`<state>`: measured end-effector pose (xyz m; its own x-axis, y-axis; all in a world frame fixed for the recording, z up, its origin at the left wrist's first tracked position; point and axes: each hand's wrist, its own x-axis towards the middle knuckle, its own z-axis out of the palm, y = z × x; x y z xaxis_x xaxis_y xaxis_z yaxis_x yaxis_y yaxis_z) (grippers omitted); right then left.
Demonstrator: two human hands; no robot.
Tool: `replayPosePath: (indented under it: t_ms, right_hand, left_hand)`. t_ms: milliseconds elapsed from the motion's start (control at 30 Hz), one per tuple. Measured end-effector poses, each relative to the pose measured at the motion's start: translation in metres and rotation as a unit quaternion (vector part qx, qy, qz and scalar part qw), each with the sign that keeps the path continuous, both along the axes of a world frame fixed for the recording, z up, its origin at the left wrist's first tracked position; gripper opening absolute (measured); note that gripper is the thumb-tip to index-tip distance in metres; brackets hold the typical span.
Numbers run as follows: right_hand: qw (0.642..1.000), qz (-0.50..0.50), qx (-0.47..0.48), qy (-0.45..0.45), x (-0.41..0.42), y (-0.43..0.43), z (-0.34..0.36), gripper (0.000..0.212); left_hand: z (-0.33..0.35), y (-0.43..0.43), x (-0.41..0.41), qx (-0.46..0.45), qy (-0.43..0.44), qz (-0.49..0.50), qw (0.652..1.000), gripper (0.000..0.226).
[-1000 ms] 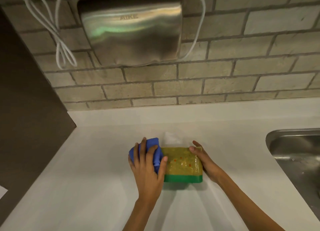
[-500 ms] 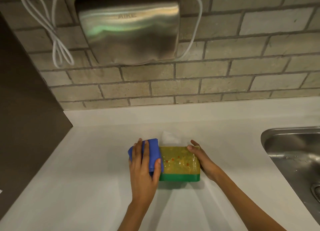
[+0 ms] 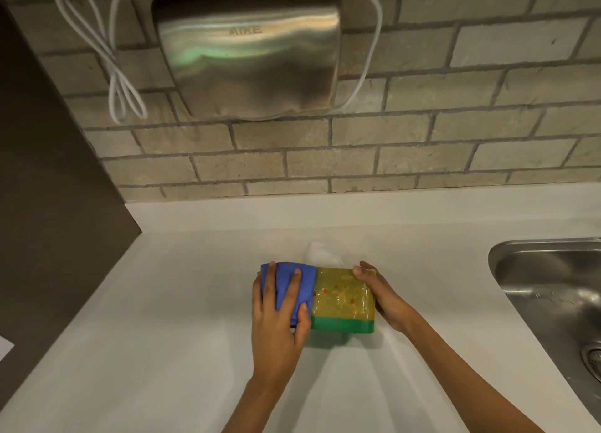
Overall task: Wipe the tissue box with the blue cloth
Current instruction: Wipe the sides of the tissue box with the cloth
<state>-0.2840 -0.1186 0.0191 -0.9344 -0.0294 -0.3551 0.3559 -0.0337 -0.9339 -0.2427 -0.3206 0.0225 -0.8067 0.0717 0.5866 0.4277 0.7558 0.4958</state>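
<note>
The tissue box [image 3: 344, 297] is a yellow pack with red dots and a green lower band, lying on the white counter [image 3: 182, 302]. A white tissue [image 3: 322, 253] sticks out at its far side. My left hand [image 3: 276, 322] presses the folded blue cloth [image 3: 302, 286] flat over the left end of the box, fingers spread across it. At the right end of the box my right hand [image 3: 382, 294] grips its side, thumb on the top edge.
A steel sink [image 3: 553, 289] is set into the counter at the right. On the brick wall above hangs a metal hand dryer [image 3: 250, 52] with a looped white cable [image 3: 120, 84]. A dark panel [image 3: 48, 188] bounds the counter on the left.
My left hand has slid the blue cloth leftward along the top of the box, uncovering more of the yellow surface. The right hand has kept its hold.
</note>
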Motion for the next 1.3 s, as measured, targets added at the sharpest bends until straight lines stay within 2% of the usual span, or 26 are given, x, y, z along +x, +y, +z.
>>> replayPosePath:
  t_ms: [67,133,200,300,467,567,667,767,867,933,1033,1100,1200,1300]
  right_hand:
    - [1.000,0.006,-0.001,0.003,0.001,-0.001,0.002,0.103]
    - [1.000,0.006,0.011,0.001,0.001,-0.001,0.002,0.114]
    - [1.000,0.003,0.021,0.001,0.002,-0.003,0.002,0.122]
    - [1.000,-0.002,0.026,0.002,0.002,-0.005,0.002,0.124]
    - [1.000,-0.004,0.017,0.004,0.002,-0.003,0.002,0.114]
    - [1.000,0.010,0.023,0.009,0.003,-0.003,0.004,0.119]
    - [1.000,0.010,0.019,0.009,0.002,-0.003,0.002,0.104]
    - [1.000,-0.005,0.021,0.007,0.001,-0.004,0.002,0.085]
    - [1.000,-0.007,0.026,0.007,0.001,-0.002,0.002,0.085]
    - [0.999,-0.003,0.033,0.006,0.002,-0.004,0.002,0.086]
    - [0.999,0.001,0.031,0.008,0.002,-0.008,0.003,0.087]
    - [0.999,0.000,0.034,0.014,0.003,-0.009,0.005,0.090]
    - [0.999,0.004,0.039,0.013,0.006,-0.007,0.007,0.105]
    - [0.999,0.001,0.037,0.013,0.008,-0.006,0.006,0.096]
  left_hand:
    - [-0.005,-0.011,0.003,0.031,-0.006,-0.011,0.999,0.047]
    - [-0.001,-0.011,0.002,0.107,-0.032,0.017,0.994,0.049]
    - [0.006,0.002,-0.002,0.130,-0.049,0.048,0.989,0.051]
    - [0.013,0.023,-0.003,0.041,-0.025,0.036,0.998,0.049]
    - [-0.016,0.014,0.013,-0.081,0.057,-0.041,0.994,0.047]
    - [-0.018,0.000,0.016,-0.035,0.025,0.001,0.999,0.046]
    - [0.002,0.012,0.004,0.056,-0.052,0.079,0.994,0.049]
    - [0.014,0.030,-0.004,0.002,-0.048,0.075,0.996,0.050]
    - [0.004,0.023,-0.004,-0.098,0.024,0.010,0.995,0.050]
    - [0.001,0.016,-0.010,-0.077,0.030,0.021,0.996,0.047]
    - [0.017,0.028,-0.017,0.027,-0.040,0.086,0.995,0.046]
    - [0.021,0.043,-0.015,-0.005,-0.035,0.072,0.997,0.046]
    - [0.010,0.046,-0.006,-0.061,0.001,0.019,0.998,0.049]
    - [-0.009,0.027,0.002,-0.076,0.027,-0.011,0.997,0.051]
